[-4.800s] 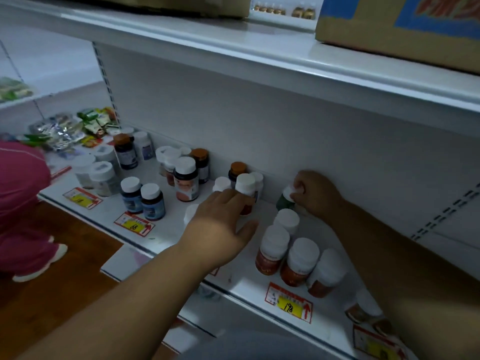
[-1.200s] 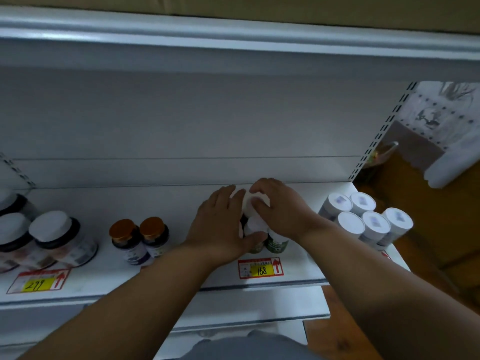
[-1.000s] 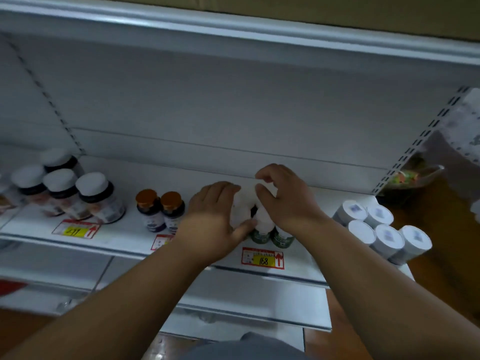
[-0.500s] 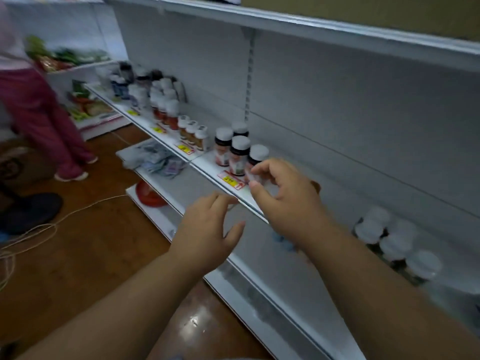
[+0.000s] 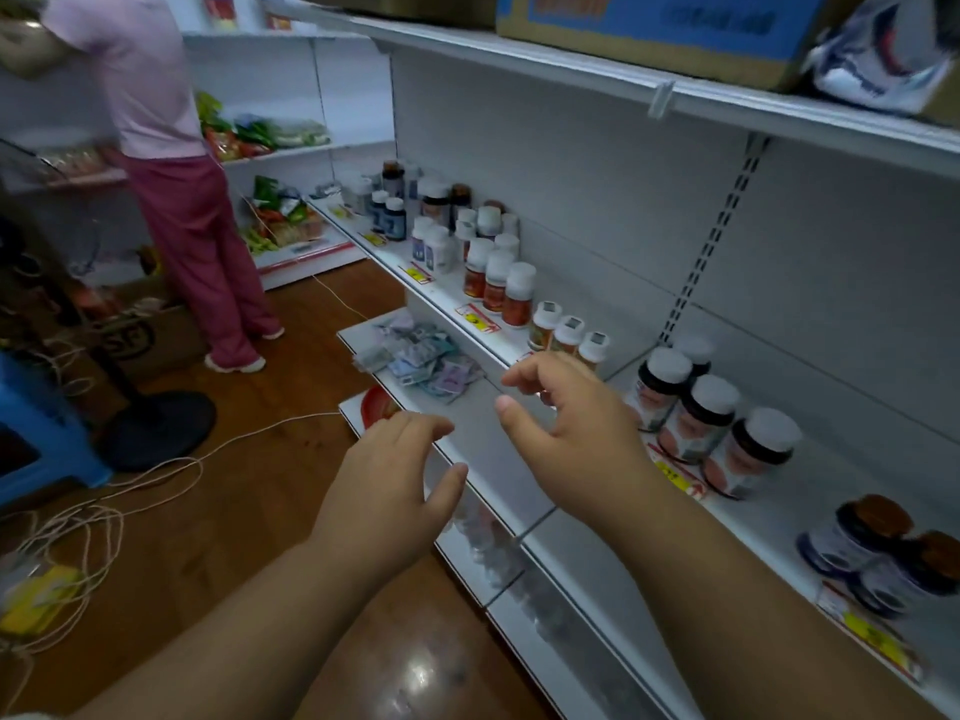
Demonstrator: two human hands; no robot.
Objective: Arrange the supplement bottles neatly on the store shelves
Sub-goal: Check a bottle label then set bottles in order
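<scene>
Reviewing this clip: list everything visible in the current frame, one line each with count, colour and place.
orange-label bottles: three, white caps, in a row at the shelf front
small bottles: three, white caps, just above the right hand
dark-collared bottles: four, white caps, on the shelf to the right
brown-capped bottles: at least two, far right
price tags: several, yellow and red, on the shelf edge
sachets: loose pile, pale, on the lower shelf
cardboard box: one, blue print, on the top shelf
person: one, pink clothes, far left
cord: white, on the floor
left hand: empty
right hand: empty
</scene>
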